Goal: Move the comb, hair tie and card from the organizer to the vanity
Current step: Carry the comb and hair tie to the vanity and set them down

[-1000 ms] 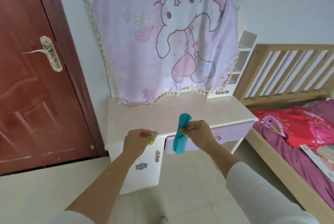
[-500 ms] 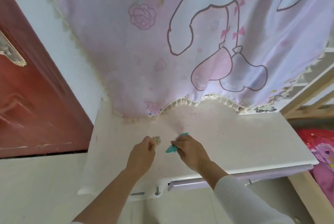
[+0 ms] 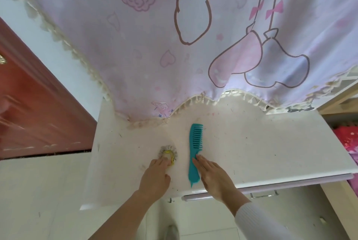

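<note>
Comb (image 3: 195, 148) lies flat, right fingers (image 3: 199, 163) touching handle.

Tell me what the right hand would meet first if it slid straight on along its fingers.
Probably the toothed head of the teal plastic comb: the right hand already touches its handle, fingers pointing up-left toward the teeth. Beyond lies bare white vanity top.

Teal comb (image 3: 196, 142) on the cream tabletop (image 3: 261, 142); left of the comb, a yellow-and-grey hair tie (image 3: 169, 154); behind, a pink cartoon-print cloth (image 3: 174, 36)
</note>
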The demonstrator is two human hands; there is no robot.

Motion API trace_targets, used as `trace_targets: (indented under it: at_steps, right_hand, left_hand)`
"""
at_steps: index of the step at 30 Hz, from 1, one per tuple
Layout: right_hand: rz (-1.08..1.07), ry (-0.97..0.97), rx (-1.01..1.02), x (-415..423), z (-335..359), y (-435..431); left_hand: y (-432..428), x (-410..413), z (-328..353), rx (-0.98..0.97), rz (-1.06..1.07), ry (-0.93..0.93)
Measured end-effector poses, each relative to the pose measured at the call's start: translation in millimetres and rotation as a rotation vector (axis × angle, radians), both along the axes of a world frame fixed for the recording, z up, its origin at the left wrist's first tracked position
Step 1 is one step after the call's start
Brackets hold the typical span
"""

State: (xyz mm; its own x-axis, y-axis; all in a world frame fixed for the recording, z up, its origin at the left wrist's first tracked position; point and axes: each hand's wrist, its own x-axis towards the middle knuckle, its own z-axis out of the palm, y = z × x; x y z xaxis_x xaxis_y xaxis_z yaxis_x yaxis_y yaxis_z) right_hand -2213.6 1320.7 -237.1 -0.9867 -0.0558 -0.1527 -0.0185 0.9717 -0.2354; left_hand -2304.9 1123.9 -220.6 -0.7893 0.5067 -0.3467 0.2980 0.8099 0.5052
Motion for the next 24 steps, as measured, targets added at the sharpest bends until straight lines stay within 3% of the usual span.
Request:
trace_targets:
  at_steps: [3,13,18,24]
  right_hand:
    - [-0.04,-0.058,-0.045,1.8,1.1,-0.3]
    - [-0.408,0.131,-0.031,73.3,61.1,-34.3]
    - [-0.747,0.243,-0.007,185.1,97.3,-79.7]
    - [-1.17,0.364,0.023,372.1,130.1,-162.1]
  left_hand:
    - [1.5,-1.6,5.1,-0.024,-0.022,-0.025]
    - [5.6,32.4,55.9,0.097,-0.179,0.091]
    - [18.3,109.9,84.8,0.225,-0.475,0.189]
    - [23.4,271.8,119.3,0.388,-0.884,0.165]
